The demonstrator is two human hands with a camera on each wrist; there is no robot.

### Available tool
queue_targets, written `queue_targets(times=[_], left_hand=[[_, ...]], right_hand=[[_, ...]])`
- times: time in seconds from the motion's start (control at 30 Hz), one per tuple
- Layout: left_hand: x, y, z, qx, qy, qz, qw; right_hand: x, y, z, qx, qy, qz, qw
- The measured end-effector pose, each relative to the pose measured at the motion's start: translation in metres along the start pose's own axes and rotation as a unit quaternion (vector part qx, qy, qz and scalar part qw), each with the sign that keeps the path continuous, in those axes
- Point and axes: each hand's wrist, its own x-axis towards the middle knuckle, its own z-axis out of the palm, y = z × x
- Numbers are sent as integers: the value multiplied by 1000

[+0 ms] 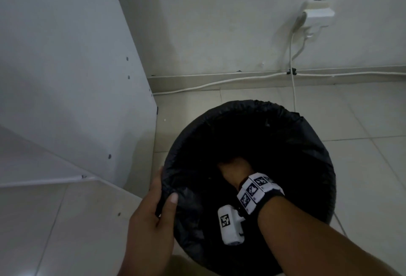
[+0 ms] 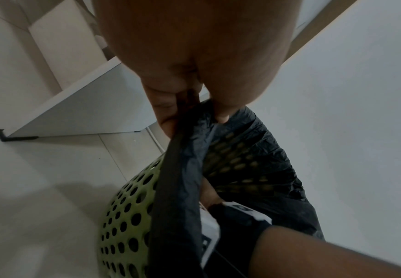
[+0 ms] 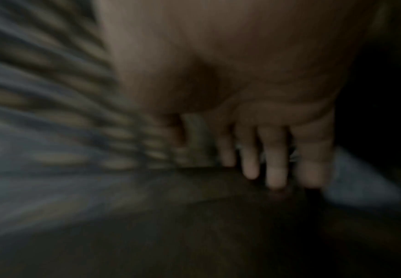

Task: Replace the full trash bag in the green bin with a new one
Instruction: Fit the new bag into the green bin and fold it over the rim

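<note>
A black trash bag [image 1: 252,122] lines the round bin on the floor, its edge folded over the rim. The bin's green perforated wall [image 2: 125,216] shows only in the left wrist view. My left hand [image 1: 160,201] pinches the bag's edge [image 2: 187,150] at the bin's left rim, thumb inside and fingers outside. My right hand [image 1: 235,170] reaches down inside the bag, and its fingers [image 3: 275,165] are stretched straight against the dark liner at the bottom. That wrist view is blurred.
A white cabinet panel [image 1: 77,78] stands close to the bin's left. Behind the bin, a wall socket with a white adapter [image 1: 316,14] feeds cables [image 1: 219,84] running along the skirting. The floor is pale tile [image 1: 362,122], with room to the right.
</note>
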Motion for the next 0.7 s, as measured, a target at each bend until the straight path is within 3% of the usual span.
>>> queue_targets(times=[0.07,0.13,0.27,0.37,0.5,0.57,0.7], left_hand=[[0,1,1,-4,-6,3,1000],[0,1,1,-15,-11,13,1000],[2,-6,-1,-11,-5,30,999],[6,-8,-3,3,-6,52,999],[16,-2,0,24,-19,73,997],[20,2,1,29,-27,78,996],[27,6,1,31,-29,77,996]], right_hand=[[0,-7,13,158,-38,19,987],[-5,-18,30,282,-101,57,952],[0,-26,45,356,-133,58,923],[1,-27,34,323,-126,48,937],[-30,-35,-9,115,-96,-43,988],[-54,-35,-35,70,-87,-95,989],[-108,-28,-85,-26,21,-202,979]])
